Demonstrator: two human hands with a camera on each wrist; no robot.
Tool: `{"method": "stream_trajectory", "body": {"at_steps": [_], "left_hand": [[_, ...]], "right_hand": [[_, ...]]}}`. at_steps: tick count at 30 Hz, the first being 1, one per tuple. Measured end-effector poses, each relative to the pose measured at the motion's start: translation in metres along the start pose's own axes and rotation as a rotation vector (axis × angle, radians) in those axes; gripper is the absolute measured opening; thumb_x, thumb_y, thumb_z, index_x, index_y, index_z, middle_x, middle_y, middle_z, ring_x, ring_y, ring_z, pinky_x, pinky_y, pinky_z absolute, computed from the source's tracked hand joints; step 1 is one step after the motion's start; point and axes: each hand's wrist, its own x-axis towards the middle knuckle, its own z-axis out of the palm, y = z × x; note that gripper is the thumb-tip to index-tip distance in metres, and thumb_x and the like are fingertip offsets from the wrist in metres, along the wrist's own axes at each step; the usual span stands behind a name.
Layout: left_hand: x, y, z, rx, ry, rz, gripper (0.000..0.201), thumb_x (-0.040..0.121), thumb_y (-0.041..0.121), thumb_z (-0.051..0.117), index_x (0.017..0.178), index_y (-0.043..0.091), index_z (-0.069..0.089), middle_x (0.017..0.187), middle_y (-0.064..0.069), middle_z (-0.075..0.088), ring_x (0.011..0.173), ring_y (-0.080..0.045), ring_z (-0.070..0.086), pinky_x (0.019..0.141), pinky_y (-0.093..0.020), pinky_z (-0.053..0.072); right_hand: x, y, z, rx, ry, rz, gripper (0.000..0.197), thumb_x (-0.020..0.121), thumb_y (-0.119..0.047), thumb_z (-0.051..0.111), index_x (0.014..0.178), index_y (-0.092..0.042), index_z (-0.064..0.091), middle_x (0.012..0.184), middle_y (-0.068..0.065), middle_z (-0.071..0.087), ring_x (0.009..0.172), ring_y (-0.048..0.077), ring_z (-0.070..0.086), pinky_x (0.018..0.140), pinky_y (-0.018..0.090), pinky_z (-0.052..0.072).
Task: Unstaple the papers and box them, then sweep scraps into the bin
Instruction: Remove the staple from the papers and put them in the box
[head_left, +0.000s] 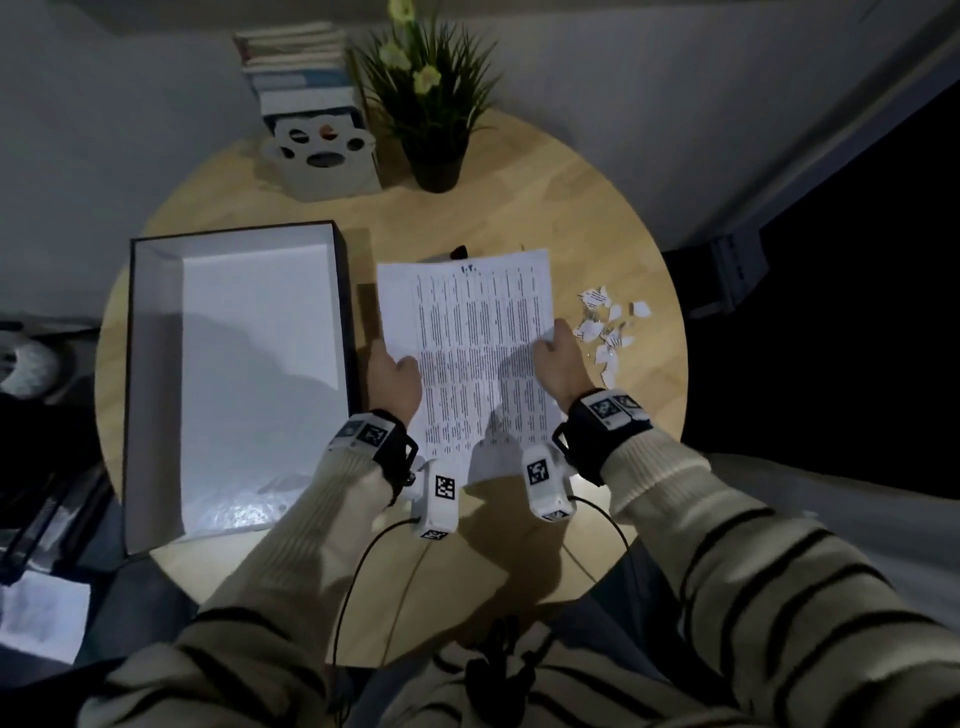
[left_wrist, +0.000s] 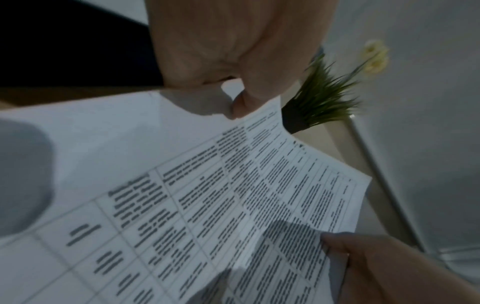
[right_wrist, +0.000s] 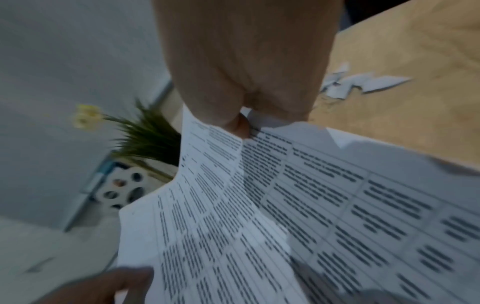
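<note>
fingers of the left hand (head_left: 393, 375) curl under the left edge of the white printed paper sheets (head_left: 475, 353), thumb pinching on top; the right hand (head_left: 558, 364) pinches the right edge the same way, as both wrist views confirm. the sheets sit held at centre frame in the head view, above the round pale wooden table (head_left: 571, 197), just right of the open dark-walled, white-lined cardboard box (head_left: 156, 395). whether a staple remains cannot be told.

judging by the task, boxing is the step in hand: keep both pinches even so the stack stays squared, carry it left over the box wall, then lower it flat and let go with both hands together.

the sheets' long axis runs bottom to top of the frame, title end toward the top, roughly parallel to the box's long side, so little turning seems needed. torn white paper scraps (head_left: 608, 327) lie at right centre.
</note>
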Motion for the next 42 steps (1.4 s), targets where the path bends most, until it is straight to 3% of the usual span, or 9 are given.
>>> {"method": "stream_trajectory", "body": {"at_steps": [8,11,14,18,26,31,35,39,42], "left_hand": [[-0.056,0.083,-0.041,-0.434,0.186,0.457,0.038,0.092,-0.005,0.036,0.128,0.008,0.035,0.122,-0.007,0.050,0.105,-0.004,0.055,0.095,-0.014,0.045],[-0.067,0.085,-0.039,-0.451,0.187,0.490,0.030,0.093,-0.004,0.035,0.122,0.004,0.040,0.120,-0.013,0.053,0.111,-0.011,0.056,0.100,-0.022,0.046],[-0.073,0.078,-0.034,-0.413,0.220,0.455,0.034,0.095,-0.003,0.036,0.104,0.029,0.037,0.107,0.009,0.048,0.097,0.016,0.052,0.087,-0.004,0.042],[-0.066,0.074,-0.043,-0.378,0.270,0.527,0.022,0.086,0.001,0.041,0.100,0.017,0.043,0.099,-0.008,0.049,0.094,-0.017,0.051,0.089,-0.038,0.045],[-0.066,0.088,-0.039,-0.422,0.234,0.606,0.017,0.093,-0.007,0.034,0.095,0.010,0.036,0.087,0.005,0.044,0.078,0.011,0.050,0.073,-0.010,0.044],[-0.063,0.068,-0.032,-0.378,0.203,0.466,0.023,0.091,0.004,0.033,0.110,0.015,0.039,0.100,0.005,0.052,0.094,-0.004,0.054,0.092,-0.035,0.046],[-0.060,0.068,-0.036,-0.395,0.212,0.435,0.024,0.091,0.003,0.032,0.108,0.018,0.042,0.098,0.010,0.054,0.088,0.010,0.054,0.084,-0.017,0.046],[-0.060,0.064,-0.036,-0.394,0.206,0.313,0.047,0.088,0.017,0.035,0.132,0.001,0.036,0.127,-0.013,0.054,0.117,-0.022,0.051,0.107,-0.045,0.041],[-0.058,0.061,-0.036,-0.376,0.189,0.318,0.050,0.086,0.015,0.036,0.134,0.001,0.034,0.124,-0.011,0.054,0.114,-0.022,0.051,0.109,-0.047,0.038]], "right_hand": [[-0.050,-0.053,-0.013,0.192,0.257,-0.544,0.004,0.097,0.003,0.038,0.100,0.000,0.038,0.076,-0.012,0.046,0.061,-0.018,0.050,0.052,0.004,0.037],[-0.053,-0.046,-0.010,0.266,0.244,-0.541,0.017,0.096,0.004,0.040,0.109,0.014,0.042,0.085,-0.014,0.049,0.072,-0.023,0.052,0.059,0.002,0.043],[-0.054,-0.036,-0.007,0.260,0.247,-0.493,0.027,0.092,-0.002,0.042,0.116,0.011,0.044,0.087,-0.014,0.051,0.076,-0.021,0.052,0.062,0.011,0.045],[-0.050,-0.041,-0.008,0.269,0.249,-0.479,0.025,0.090,0.001,0.042,0.112,0.012,0.043,0.086,-0.012,0.051,0.074,-0.019,0.051,0.063,0.010,0.046],[-0.053,-0.058,-0.008,0.260,0.269,-0.528,0.020,0.095,0.000,0.037,0.109,0.014,0.041,0.080,-0.012,0.044,0.069,-0.019,0.047,0.058,0.002,0.039],[-0.051,-0.039,-0.004,0.297,0.260,-0.424,0.031,0.092,-0.001,0.034,0.120,0.013,0.038,0.083,0.003,0.053,0.064,-0.013,0.048,0.059,0.006,0.039],[-0.047,-0.035,-0.005,0.309,0.251,-0.394,0.028,0.094,0.001,0.032,0.120,0.011,0.038,0.085,-0.001,0.046,0.066,-0.020,0.047,0.060,0.002,0.040],[-0.051,-0.033,-0.002,0.303,0.243,-0.388,0.033,0.093,-0.003,0.032,0.123,0.011,0.036,0.091,0.002,0.047,0.079,-0.007,0.050,0.061,-0.002,0.041],[-0.051,-0.034,-0.001,0.277,0.226,-0.374,0.034,0.092,-0.003,0.034,0.123,0.011,0.036,0.089,0.001,0.047,0.078,0.000,0.049,0.058,0.000,0.042]]}}
